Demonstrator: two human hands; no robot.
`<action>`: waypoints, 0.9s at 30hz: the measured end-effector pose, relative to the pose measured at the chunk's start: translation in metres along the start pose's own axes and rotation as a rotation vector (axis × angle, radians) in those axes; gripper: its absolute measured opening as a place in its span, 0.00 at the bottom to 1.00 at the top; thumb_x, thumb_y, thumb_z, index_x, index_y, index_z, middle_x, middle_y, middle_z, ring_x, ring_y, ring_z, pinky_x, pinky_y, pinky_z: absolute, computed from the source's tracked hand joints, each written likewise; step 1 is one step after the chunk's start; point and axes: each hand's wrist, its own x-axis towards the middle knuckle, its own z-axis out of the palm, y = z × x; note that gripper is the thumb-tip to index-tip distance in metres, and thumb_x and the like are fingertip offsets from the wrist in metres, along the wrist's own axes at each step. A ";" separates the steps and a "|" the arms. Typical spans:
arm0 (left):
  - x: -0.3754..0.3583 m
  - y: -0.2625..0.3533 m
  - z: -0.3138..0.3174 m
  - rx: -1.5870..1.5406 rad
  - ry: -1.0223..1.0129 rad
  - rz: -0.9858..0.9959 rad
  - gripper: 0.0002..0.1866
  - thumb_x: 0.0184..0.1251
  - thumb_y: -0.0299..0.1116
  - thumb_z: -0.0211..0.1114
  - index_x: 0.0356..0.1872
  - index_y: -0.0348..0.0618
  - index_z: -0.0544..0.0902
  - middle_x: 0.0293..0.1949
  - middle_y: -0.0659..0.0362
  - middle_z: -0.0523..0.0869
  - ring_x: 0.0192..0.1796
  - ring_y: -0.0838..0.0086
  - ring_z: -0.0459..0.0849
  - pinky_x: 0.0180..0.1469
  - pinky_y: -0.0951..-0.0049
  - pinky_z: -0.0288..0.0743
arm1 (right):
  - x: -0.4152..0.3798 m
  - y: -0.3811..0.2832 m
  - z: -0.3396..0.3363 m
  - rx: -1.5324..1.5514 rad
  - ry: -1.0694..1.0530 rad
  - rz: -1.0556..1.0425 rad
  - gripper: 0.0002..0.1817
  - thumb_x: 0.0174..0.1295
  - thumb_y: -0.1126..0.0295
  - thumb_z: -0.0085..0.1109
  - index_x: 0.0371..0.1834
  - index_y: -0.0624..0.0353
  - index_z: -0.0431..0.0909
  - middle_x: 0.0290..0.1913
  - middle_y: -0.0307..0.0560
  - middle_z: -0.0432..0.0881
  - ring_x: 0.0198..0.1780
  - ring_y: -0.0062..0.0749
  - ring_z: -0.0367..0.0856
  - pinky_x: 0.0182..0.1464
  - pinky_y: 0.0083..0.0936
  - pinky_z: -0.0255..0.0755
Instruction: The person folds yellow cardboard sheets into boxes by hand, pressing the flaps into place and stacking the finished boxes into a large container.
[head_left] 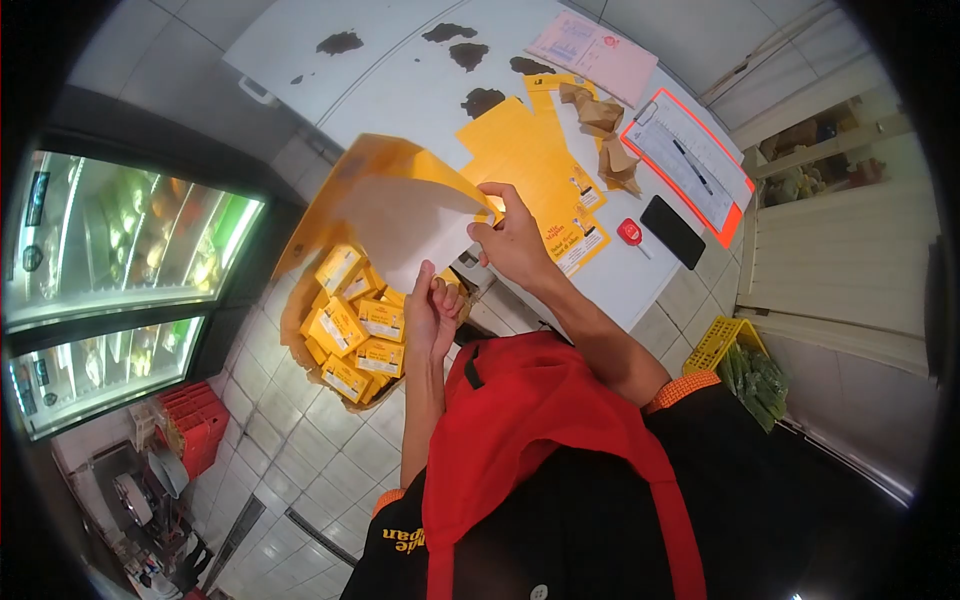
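My right hand pinches the right end of a yellow cardboard box blank, white on its inner side and partly blurred. My left hand is closed, with its fingers curled and fingertips at the lower edge of the same blank. Beneath the blank, on the floor, a brown carton holds many folded yellow boxes; the blank hides part of it. To the right of my right hand, flat yellow box blanks lie stacked on the white table.
The white table has dark worn patches. On it lie crumpled brown paper, a pink paper, an orange clipboard with a pen, a black phone and a red-tagged key. A glass-door fridge stands left; a yellow crate, right.
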 end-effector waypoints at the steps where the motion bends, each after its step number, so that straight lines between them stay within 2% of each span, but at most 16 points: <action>1: -0.002 0.001 0.004 -0.027 0.035 0.034 0.15 0.70 0.39 0.60 0.23 0.46 0.72 0.16 0.67 0.69 0.19 0.83 0.63 0.21 0.82 0.57 | 0.001 0.007 0.003 0.112 0.031 -0.009 0.26 0.58 0.77 0.57 0.60 0.61 0.61 0.31 0.44 0.76 0.22 0.20 0.73 0.20 0.19 0.69; 3: 0.001 0.001 0.000 -0.022 0.039 0.067 0.12 0.68 0.36 0.61 0.25 0.45 0.72 0.17 0.66 0.71 0.19 0.83 0.64 0.21 0.82 0.58 | -0.002 0.008 0.007 0.225 0.058 -0.017 0.27 0.58 0.78 0.57 0.61 0.62 0.60 0.32 0.45 0.76 0.23 0.21 0.75 0.21 0.18 0.70; 5: 0.005 0.000 -0.008 -0.017 0.040 0.097 0.10 0.67 0.32 0.61 0.26 0.44 0.73 0.18 0.65 0.72 0.20 0.83 0.65 0.21 0.82 0.58 | -0.007 0.004 0.008 0.161 0.054 0.042 0.28 0.58 0.76 0.55 0.63 0.63 0.58 0.36 0.53 0.77 0.27 0.31 0.79 0.26 0.27 0.75; 6: 0.007 0.000 -0.012 -0.008 0.055 0.100 0.09 0.66 0.30 0.60 0.26 0.44 0.73 0.19 0.65 0.72 0.20 0.84 0.65 0.20 0.83 0.58 | -0.007 0.001 0.003 0.160 0.053 0.039 0.28 0.58 0.76 0.55 0.63 0.63 0.58 0.36 0.53 0.77 0.27 0.31 0.79 0.26 0.27 0.75; 8: 0.007 0.000 -0.016 -0.002 0.069 0.105 0.08 0.66 0.27 0.59 0.26 0.44 0.72 0.19 0.65 0.72 0.20 0.84 0.65 0.20 0.83 0.58 | -0.008 -0.002 -0.010 -0.444 -0.123 -0.029 0.29 0.59 0.73 0.54 0.64 0.65 0.57 0.42 0.66 0.76 0.35 0.49 0.81 0.39 0.38 0.77; 9: 0.005 -0.001 -0.017 0.019 0.084 0.099 0.08 0.64 0.26 0.60 0.26 0.43 0.72 0.19 0.65 0.72 0.20 0.84 0.65 0.20 0.84 0.58 | -0.006 -0.002 -0.010 -0.444 -0.121 -0.029 0.29 0.59 0.73 0.54 0.64 0.65 0.57 0.42 0.66 0.76 0.35 0.49 0.81 0.39 0.38 0.77; 11: 0.001 -0.002 -0.019 0.043 0.091 0.084 0.07 0.62 0.24 0.61 0.26 0.43 0.73 0.19 0.65 0.72 0.20 0.84 0.66 0.20 0.84 0.58 | -0.003 0.000 -0.012 -0.848 0.059 -0.215 0.30 0.59 0.71 0.53 0.64 0.67 0.57 0.47 0.71 0.75 0.43 0.60 0.79 0.50 0.43 0.72; 12: -0.001 -0.002 -0.020 0.103 0.089 0.047 0.07 0.62 0.24 0.61 0.26 0.42 0.73 0.19 0.65 0.72 0.20 0.84 0.66 0.21 0.84 0.59 | 0.003 -0.001 -0.013 -0.851 0.068 -0.213 0.30 0.59 0.71 0.53 0.64 0.67 0.57 0.47 0.71 0.75 0.43 0.60 0.79 0.50 0.43 0.72; 14: -0.007 -0.001 -0.023 0.230 0.072 -0.009 0.06 0.61 0.26 0.62 0.26 0.42 0.74 0.20 0.64 0.73 0.19 0.83 0.68 0.20 0.82 0.60 | 0.018 -0.005 -0.011 -0.582 0.293 -0.578 0.29 0.57 0.73 0.54 0.62 0.69 0.59 0.44 0.68 0.77 0.47 0.61 0.77 0.53 0.43 0.70; 17: -0.015 0.004 -0.036 0.430 0.017 -0.206 0.08 0.62 0.29 0.63 0.26 0.41 0.74 0.20 0.64 0.75 0.17 0.80 0.70 0.20 0.81 0.61 | 0.019 -0.020 -0.015 -0.649 0.170 -0.440 0.22 0.56 0.75 0.53 0.54 0.70 0.64 0.42 0.68 0.77 0.46 0.62 0.77 0.51 0.45 0.71; 18: -0.014 0.009 -0.042 0.603 0.059 -0.290 0.11 0.60 0.35 0.66 0.34 0.39 0.75 0.25 0.60 0.78 0.16 0.77 0.72 0.22 0.80 0.66 | 0.017 -0.019 -0.015 -0.650 0.171 -0.442 0.22 0.56 0.75 0.53 0.54 0.70 0.64 0.42 0.68 0.77 0.46 0.62 0.77 0.51 0.45 0.71; 19: -0.014 0.009 -0.046 0.597 0.061 -0.282 0.11 0.60 0.35 0.66 0.34 0.39 0.75 0.25 0.60 0.78 0.16 0.77 0.72 0.22 0.80 0.66 | 0.016 -0.018 -0.014 -0.725 0.131 -0.343 0.18 0.54 0.77 0.54 0.49 0.70 0.65 0.43 0.70 0.76 0.46 0.63 0.77 0.49 0.45 0.71; 21: -0.022 0.015 -0.038 0.983 0.250 -0.198 0.18 0.57 0.36 0.69 0.43 0.39 0.75 0.33 0.57 0.79 0.22 0.73 0.78 0.27 0.75 0.74 | 0.014 -0.014 -0.010 -0.803 0.058 -0.259 0.15 0.53 0.78 0.54 0.44 0.69 0.66 0.44 0.71 0.76 0.46 0.63 0.76 0.48 0.46 0.71; 22: -0.020 0.010 -0.046 0.963 0.276 -0.190 0.18 0.57 0.36 0.69 0.43 0.39 0.75 0.33 0.57 0.79 0.22 0.73 0.78 0.27 0.75 0.74 | 0.011 -0.010 -0.011 -0.839 0.026 -0.275 0.13 0.53 0.79 0.55 0.40 0.69 0.66 0.43 0.71 0.77 0.45 0.63 0.77 0.46 0.46 0.72; 24: -0.010 0.003 -0.058 1.070 0.359 0.404 0.24 0.51 0.36 0.73 0.48 0.36 0.76 0.37 0.54 0.83 0.30 0.68 0.83 0.35 0.72 0.77 | 0.009 -0.001 -0.011 -0.874 -0.040 -0.304 0.11 0.53 0.80 0.55 0.37 0.69 0.66 0.42 0.72 0.78 0.45 0.63 0.78 0.44 0.46 0.73; 27: -0.014 0.019 -0.020 1.271 0.426 0.485 0.24 0.48 0.31 0.72 0.48 0.34 0.75 0.36 0.54 0.84 0.35 0.65 0.84 0.39 0.69 0.77 | 0.007 0.007 -0.009 -0.877 -0.180 -0.268 0.12 0.51 0.81 0.56 0.39 0.71 0.67 0.36 0.70 0.79 0.40 0.64 0.79 0.40 0.46 0.74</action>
